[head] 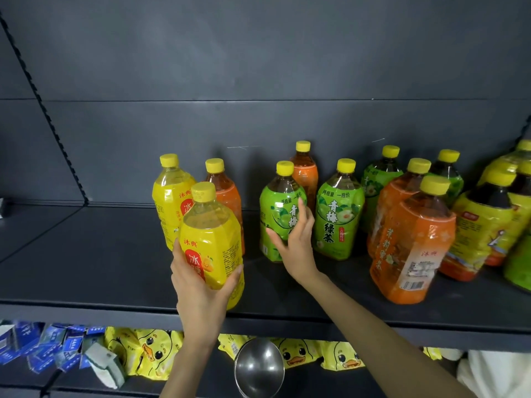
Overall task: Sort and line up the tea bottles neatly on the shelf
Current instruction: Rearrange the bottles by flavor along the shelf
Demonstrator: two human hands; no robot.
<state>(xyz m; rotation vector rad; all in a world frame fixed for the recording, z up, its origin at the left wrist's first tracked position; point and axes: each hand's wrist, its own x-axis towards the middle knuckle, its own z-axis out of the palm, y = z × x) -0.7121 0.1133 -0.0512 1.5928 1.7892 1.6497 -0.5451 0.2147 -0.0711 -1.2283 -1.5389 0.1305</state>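
Left hand [198,285] grips the yellow bottle [212,228] at lower centre; right hand [298,245], fingers spread, holds nothing, before a green bottle [273,205].

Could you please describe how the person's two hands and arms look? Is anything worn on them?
Both are bare. The left hand and the right hand wear no gloves, and no ring shows on the fingers that are visible. The left forearm and the right forearm carry no sleeve, watch or bracelet as far as the picture reaches.
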